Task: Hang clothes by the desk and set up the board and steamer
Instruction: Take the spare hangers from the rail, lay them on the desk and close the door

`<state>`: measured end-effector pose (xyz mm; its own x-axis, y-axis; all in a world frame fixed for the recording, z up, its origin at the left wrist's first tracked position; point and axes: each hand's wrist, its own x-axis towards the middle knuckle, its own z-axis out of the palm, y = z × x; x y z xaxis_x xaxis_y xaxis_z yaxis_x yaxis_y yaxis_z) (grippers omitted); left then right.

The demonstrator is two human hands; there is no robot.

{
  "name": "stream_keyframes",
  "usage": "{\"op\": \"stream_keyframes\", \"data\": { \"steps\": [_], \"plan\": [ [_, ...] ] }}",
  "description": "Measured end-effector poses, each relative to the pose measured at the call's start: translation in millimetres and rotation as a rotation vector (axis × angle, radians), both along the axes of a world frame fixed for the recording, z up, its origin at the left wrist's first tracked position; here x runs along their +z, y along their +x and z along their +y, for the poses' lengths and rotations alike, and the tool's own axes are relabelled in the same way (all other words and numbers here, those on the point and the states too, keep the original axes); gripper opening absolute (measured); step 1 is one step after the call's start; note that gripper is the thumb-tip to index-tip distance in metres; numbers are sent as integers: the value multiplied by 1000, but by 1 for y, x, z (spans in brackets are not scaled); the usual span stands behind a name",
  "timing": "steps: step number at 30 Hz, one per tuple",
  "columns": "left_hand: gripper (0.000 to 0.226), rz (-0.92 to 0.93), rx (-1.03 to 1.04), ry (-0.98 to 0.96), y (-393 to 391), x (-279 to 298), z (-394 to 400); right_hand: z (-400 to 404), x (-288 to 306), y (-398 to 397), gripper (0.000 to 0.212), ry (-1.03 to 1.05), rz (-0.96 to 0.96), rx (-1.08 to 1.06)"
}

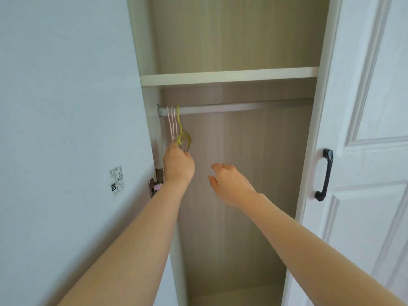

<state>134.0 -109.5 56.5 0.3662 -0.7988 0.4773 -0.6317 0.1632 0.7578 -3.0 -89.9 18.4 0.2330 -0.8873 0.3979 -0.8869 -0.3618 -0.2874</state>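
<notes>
Your two bare forearms fill the lower part of the view, both reaching up into an open wardrobe. Your left hand point(178, 165) is raised to the left end of the metal rail point(231, 107), its fingers curled round the lower parts of the hangers there. It grips the yellow-green hanger point(182, 134), whose hook sits over the rail; whether it also holds the pink hangers point(172, 123) just to the left of it, you cannot tell, as the fingers are turned away from the camera. Those pink hangers hang from the rail too, close against the wardrobe's left wall.

Your right hand point(228, 181) hovers well to the right of the hangers and lower than the rail, fingers loosely bent and spread, thumb apart, touching nothing.

Above the rail runs a white shelf point(229, 76). On the left, an open door's inner face carries a small printed label point(116, 181), and a metal hinge point(155, 182) shows beside your left wrist. On the right stands a white panelled door point(375, 151) with a dark handle point(324, 174).
</notes>
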Motion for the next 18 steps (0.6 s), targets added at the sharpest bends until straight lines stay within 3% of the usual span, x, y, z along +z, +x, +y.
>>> {"op": "stream_keyframes", "data": {
  "steps": [5,8,9,10,12,15,18],
  "plan": [
    [33,345,29,192,11,13,-26,-28,13,16,36,13,-81,29],
    [32,327,21,304,18,19,-31,-41,21,26,35,77,-247,52],
    [33,100,82,327,18,15,-32,-43,24,30,35,103,-313,60],
    [33,127,105,318,20,15,-37,-46,28,34,35,134,-376,68],
    [37,730,-32,269,24,13,-55,-51,35,41,35,204,-485,80],
    [31,867,-92,294,24,7,-65,-60,46,51,40,281,-598,73],
    [22,886,-117,286,24,0,-71,-69,51,59,47,302,-643,64]
  ]
}}
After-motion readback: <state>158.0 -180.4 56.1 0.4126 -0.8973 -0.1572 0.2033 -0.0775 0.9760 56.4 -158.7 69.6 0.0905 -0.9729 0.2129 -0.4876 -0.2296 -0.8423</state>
